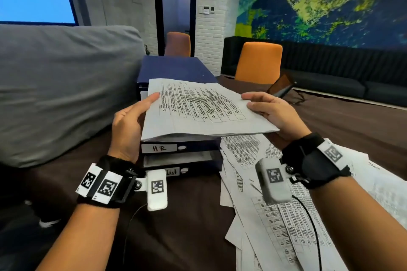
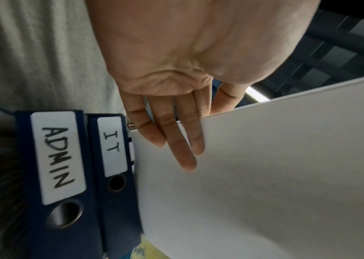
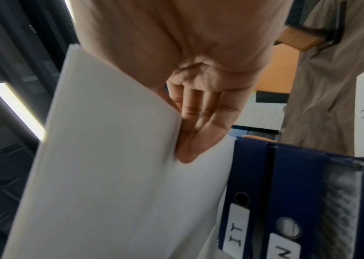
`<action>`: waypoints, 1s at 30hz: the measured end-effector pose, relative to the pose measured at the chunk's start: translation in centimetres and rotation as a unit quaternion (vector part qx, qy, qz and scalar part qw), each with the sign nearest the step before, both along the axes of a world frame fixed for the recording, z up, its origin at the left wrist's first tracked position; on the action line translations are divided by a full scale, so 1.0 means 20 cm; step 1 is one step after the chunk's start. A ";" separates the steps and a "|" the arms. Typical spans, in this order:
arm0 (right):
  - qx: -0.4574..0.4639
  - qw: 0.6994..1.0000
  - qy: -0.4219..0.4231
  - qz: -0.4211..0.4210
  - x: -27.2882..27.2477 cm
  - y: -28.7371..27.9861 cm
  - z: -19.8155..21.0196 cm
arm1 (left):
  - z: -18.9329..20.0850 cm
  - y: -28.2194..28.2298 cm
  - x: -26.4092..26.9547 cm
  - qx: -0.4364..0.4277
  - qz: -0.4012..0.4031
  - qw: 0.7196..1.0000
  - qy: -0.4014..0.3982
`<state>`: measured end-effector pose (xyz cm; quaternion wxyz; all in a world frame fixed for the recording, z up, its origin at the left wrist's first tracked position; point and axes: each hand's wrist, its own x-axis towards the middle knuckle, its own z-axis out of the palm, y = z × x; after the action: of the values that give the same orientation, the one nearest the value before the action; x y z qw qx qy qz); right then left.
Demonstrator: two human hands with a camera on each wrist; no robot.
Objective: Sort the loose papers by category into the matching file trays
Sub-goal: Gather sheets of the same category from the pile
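Sheaf: a thin sheaf of printed papers (image 1: 202, 108) sits mid-frame in the head view, held in the air above the stack of blue file boxes (image 1: 182, 156).
Left hand: the left hand (image 1: 130, 121) pinches the sheaf's left edge, thumb on top, straight fingers (image 2: 176, 140) underneath.
Right hand: the right hand (image 1: 273, 112) pinches the right edge the same way, fingers (image 3: 198, 122) spread below.
Heading: "IT" is handwritten at the far edge of the top page, so it likely belongs in the box labelled IT (image 2: 112, 145).
Direction: long axis runs left to right across the frame; the top of the page points away, toward the orange chair (image 1: 259, 61).
Risk, fanning: the sheets are loose, so a slack pinch could let lower pages slide out onto the unsorted pile (image 1: 275, 204) at lower right.
Risk, wrong box: the box labels are partly hidden under the sheaf, so it could be misfiled in HR (image 1: 159, 148).
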<state>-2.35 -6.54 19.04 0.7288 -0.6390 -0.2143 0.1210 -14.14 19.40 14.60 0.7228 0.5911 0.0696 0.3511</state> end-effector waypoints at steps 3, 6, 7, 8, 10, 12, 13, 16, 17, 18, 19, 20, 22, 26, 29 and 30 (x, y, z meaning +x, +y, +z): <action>0.016 1.000 0.003 0.012 -0.02 0.05 0.03 | 0.03 0.07 -0.01 -0.034 0.025 0.999 -0.027; 0.023 0.999 0.017 0.023 -0.05 0.08 0.03 | 0.02 0.13 -0.02 -0.051 0.014 0.997 -0.050; 0.022 0.999 0.017 0.024 -0.05 0.09 0.03 | 0.01 0.14 -0.02 -0.053 0.004 0.998 -0.045; 0.023 0.999 0.018 0.021 -0.06 0.10 0.03 | 0.01 0.15 -0.02 -0.054 -0.001 0.998 -0.037; 0.029 0.999 0.016 0.016 -0.06 0.11 0.04 | 0.00 0.16 -0.02 -0.064 -0.004 0.998 -0.026; 0.035 0.999 0.009 0.012 -0.06 0.12 0.04 | 0.00 0.16 -0.01 -0.067 -0.014 0.997 -0.023; 0.037 0.999 0.005 0.011 -0.05 0.12 0.04 | 0.00 0.17 -0.01 -0.062 -0.018 0.998 -0.023; 0.044 0.999 0.001 0.011 -0.04 0.12 0.03 | 0.00 0.17 0.00 -0.060 -0.025 0.998 -0.019; 0.045 0.999 0.002 0.010 -0.03 0.12 0.03 | 0.00 0.17 0.00 -0.063 -0.028 0.997 -0.016; 0.046 0.999 0.002 0.009 -0.03 0.12 0.02 | 0.00 0.16 0.01 -0.067 -0.025 0.997 -0.012; 0.049 0.999 0.001 0.010 -0.03 0.12 0.02 | 0.00 0.16 0.01 -0.068 -0.020 0.997 -0.009; 0.052 0.999 0.001 0.010 -0.03 0.12 0.02 | 0.00 0.15 0.01 -0.067 -0.018 0.998 -0.007; 0.060 0.998 0.005 0.007 -0.03 0.13 0.02 | 0.01 0.14 0.01 -0.063 -0.020 0.998 -0.004; 0.061 0.998 0.012 0.001 0.00 0.17 0.06 | 0.06 0.14 0.04 -0.046 -0.028 0.998 0.016; 0.046 0.998 0.035 -0.007 0.08 0.27 0.08 | 0.10 0.18 0.14 -0.054 -0.042 0.997 0.040; 0.044 0.997 0.055 -0.007 0.11 0.31 0.08 | 0.12 0.20 0.19 -0.058 -0.051 0.996 0.051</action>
<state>-0.08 -0.36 20.74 0.7679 -0.5998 -0.1745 0.1416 -10.43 23.33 16.92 0.7682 0.5684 0.0966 0.2783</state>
